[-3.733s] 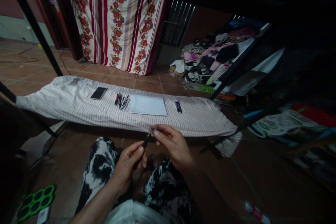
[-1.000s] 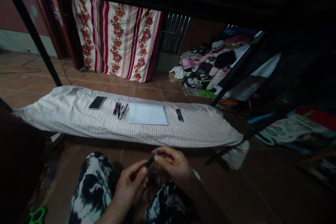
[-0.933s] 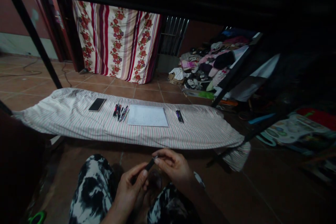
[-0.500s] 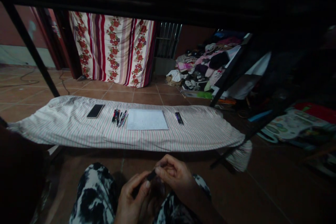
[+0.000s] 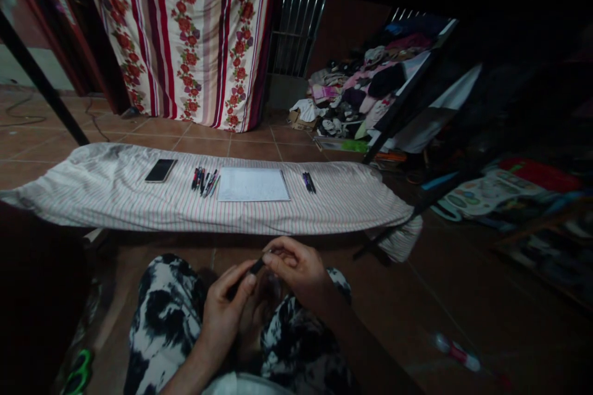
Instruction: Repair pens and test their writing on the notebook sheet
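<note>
Two hands hold one dark pen over the person's lap, in front of the long striped bench and not touching it. The left hand has its grip closed around the low end of the pen, and the right hand pinches the top end with its fingertips. The room is dim, so the pen's tip is hard to make out. On the bench lie one phone, one notebook, a bunch of pens just left of the notebook (too close together to count well), and two pens just right of it. Behind the bench hangs one flowered curtain, and a heap of clothes lies on the floor to the right. A green thing at the bottom left is cut off by the edge. The right side of the room is mostly dark.
</note>
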`<state>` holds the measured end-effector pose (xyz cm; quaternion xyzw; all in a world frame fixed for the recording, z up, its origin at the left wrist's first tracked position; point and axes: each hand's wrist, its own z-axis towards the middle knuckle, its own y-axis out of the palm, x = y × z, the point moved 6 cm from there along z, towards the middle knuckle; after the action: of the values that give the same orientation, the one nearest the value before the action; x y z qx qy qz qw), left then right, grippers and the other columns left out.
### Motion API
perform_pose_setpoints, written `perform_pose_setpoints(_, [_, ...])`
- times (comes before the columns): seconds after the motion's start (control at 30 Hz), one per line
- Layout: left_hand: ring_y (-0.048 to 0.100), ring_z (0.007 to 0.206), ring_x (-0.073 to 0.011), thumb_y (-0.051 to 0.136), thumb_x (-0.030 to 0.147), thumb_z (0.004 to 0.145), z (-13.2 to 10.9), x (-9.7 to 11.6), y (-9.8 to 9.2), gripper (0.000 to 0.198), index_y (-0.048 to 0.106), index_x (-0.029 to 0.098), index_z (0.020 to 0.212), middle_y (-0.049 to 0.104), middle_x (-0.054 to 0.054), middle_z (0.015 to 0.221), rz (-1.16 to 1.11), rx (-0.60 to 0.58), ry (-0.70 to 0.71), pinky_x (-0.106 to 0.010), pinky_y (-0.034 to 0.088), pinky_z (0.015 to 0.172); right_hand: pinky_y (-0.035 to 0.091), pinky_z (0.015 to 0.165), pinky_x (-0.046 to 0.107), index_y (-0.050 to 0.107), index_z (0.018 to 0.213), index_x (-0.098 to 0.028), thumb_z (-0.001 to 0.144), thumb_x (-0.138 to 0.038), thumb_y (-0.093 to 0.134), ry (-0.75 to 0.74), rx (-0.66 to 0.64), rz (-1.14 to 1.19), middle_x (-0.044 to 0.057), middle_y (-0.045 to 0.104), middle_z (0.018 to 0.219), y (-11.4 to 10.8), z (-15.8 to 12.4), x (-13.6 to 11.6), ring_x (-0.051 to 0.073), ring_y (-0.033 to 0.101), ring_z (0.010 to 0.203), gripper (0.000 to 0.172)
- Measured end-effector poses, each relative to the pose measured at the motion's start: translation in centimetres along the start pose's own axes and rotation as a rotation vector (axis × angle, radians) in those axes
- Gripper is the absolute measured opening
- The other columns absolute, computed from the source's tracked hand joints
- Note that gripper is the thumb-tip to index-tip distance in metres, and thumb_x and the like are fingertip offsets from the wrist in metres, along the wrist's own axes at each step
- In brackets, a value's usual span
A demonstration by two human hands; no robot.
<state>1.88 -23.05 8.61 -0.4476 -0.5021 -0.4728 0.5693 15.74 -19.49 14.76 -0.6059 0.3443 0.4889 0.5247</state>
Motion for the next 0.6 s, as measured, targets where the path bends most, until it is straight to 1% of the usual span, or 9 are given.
perform_pose_setpoints(0.07, [0.065,0.085,-0.0226,0.062,0.036,0.072,0.0,-0.4,0.1,0.030,0.071,0.017,0.092,0.071,-0.009,0.092,-0.065,-0.004,-0.052,-0.031,0.051,0.077,0.043,0.051,0.018,0.064,0.082,-0.015,0.074,-0.032,0.059,0.003,-0.010,0.019,0.000,0.060,0.066,-0.1,0.0,0.1,0.010,0.056,0.060,0.019])
perform_pose_setpoints(0.17, [0.065,0.074,-0.0207,0.065,0.039,0.069,-0.1,-0.7,0.2,0.035,0.070,0.015,0.094,0.071,-0.009,0.086,-0.144,-0.002,-0.136,-0.028,0.052,0.066,0.047,0.055,0.019,0.065,0.091,-0.016,0.077,-0.033,0.056,0.001,-0.037,0.067,0.003,0.065,0.077,-0.1,0.0,0.3,0.012,0.061,0.068,0.024])
perform_pose_setpoints(0.23, [0.063,0.065,-0.0177,0.066,0.040,0.067,-0.1,-0.6,0.3,0.038,0.070,0.014,0.096,0.071,-0.008,0.078,-0.190,-0.015,-0.179,-0.026,0.051,0.060,0.048,0.056,0.020,0.065,0.093,-0.017,0.077,-0.034,0.056,0.004,-0.049,0.123,0.004,0.066,0.082,0.0,0.2,0.6,0.013,0.062,0.071,0.025])
perform_pose_setpoints(0.33, [0.058,0.054,-0.0132,0.070,0.039,0.064,-0.2,-0.4,0.5,0.039,0.070,0.014,0.095,0.067,-0.004,0.065,-0.278,-0.029,-0.235,-0.023,0.048,0.055,0.048,0.054,0.019,0.065,0.096,-0.017,0.075,-0.035,0.059,0.008,-0.036,0.206,0.004,0.066,0.081,0.0,0.4,1.1,0.012,0.062,0.069,0.028])
perform_pose_setpoints(0.47, [0.053,0.051,-0.0100,0.072,0.037,0.062,-0.4,-0.6,0.8,0.038,0.070,0.013,0.091,0.062,0.000,0.057,-0.380,-0.046,-0.304,-0.020,0.044,0.052,0.047,0.052,0.019,0.068,0.093,-0.018,0.071,-0.036,0.064,-0.025,-0.004,0.231,0.004,0.067,0.081,-0.2,0.8,1.5,0.013,0.061,0.069,0.028])
perform_pose_setpoints(0.6, [0.051,0.051,-0.0085,0.072,0.037,0.063,-0.6,-1.0,1.2,0.038,0.069,0.014,0.093,0.060,0.001,0.055,-0.398,-0.102,-0.324,-0.018,0.041,0.050,0.046,0.052,0.020,0.070,0.088,-0.019,0.072,-0.035,0.064,-0.078,-0.014,0.150,0.005,0.066,0.086,-0.5,0.8,1.0,0.013,0.060,0.069,0.024])
